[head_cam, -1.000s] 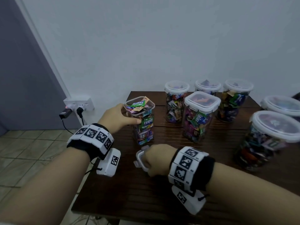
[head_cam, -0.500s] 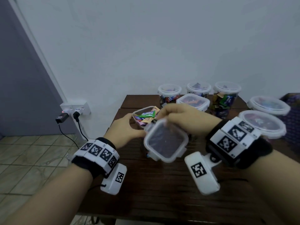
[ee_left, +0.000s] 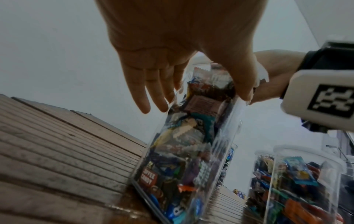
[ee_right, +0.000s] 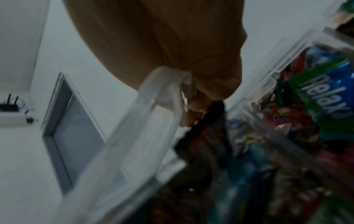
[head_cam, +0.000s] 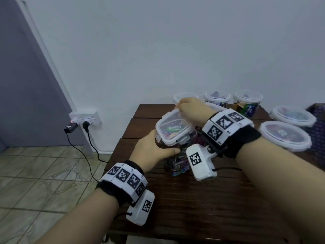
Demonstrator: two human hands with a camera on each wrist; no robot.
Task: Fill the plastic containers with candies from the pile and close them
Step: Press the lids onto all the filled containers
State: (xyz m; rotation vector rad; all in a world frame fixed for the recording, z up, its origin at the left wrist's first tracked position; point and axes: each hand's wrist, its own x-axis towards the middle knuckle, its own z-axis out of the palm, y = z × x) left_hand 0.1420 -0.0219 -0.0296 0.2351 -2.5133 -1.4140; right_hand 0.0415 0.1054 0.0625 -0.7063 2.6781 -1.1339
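Right hand (head_cam: 190,110) holds lid (head_cam: 173,128) atop left-held container (head_cam: 177,161).

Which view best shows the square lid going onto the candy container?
The head view: the whole square lid sits tilted on the container, right hand pinching its far edge. The right wrist view shows only a blurred rim; the left wrist view barely a sliver.

Both forearms are bare, with no sleeves. Each wrist wears a black fabric band (head_cam: 245,140) wrapped by a row of white tiles printed with black square-pattern markers — the left wristband (head_cam: 125,180) shows four. Below each hangs a white rounded camera housing (head_cam: 200,161) bearing one such marker, the left housing (head_cam: 141,207) trailing a thin black cable.
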